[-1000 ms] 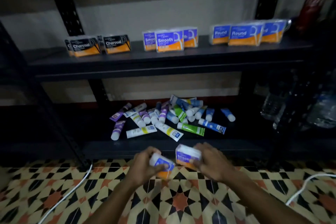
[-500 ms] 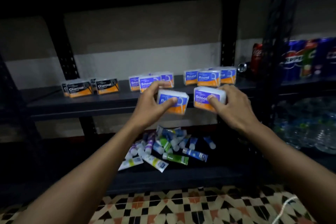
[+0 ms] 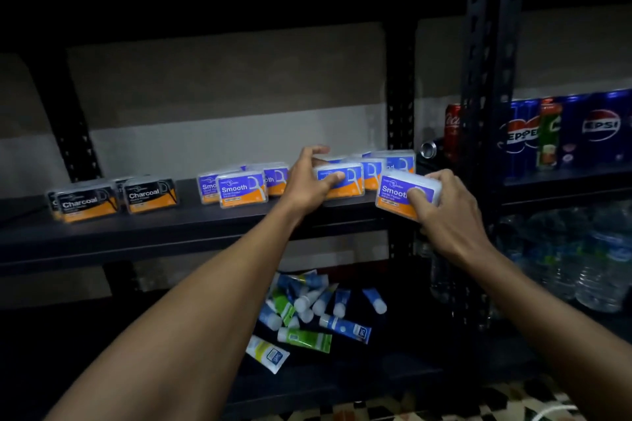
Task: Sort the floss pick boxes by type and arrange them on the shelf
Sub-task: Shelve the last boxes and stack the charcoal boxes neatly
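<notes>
My left hand grips a blue and orange floss pick box that sits on the dark middle shelf, in front of the Round boxes. My right hand holds a Smooth box just past the shelf's front edge at the right. Black Charcoal boxes stand at the shelf's left. Several Smooth boxes stand in the middle, left of my left hand.
A black perforated upright rises right of my right hand. Soda cans fill the neighbouring shelf, with water bottles below. A pile of toothpaste tubes lies on the lower shelf. Patterned floor tiles show at the bottom.
Both hands rose from floor level with a box each and reached the middle shelf. The left hand's box now rests on the shelf; the right hand's box moved right.
</notes>
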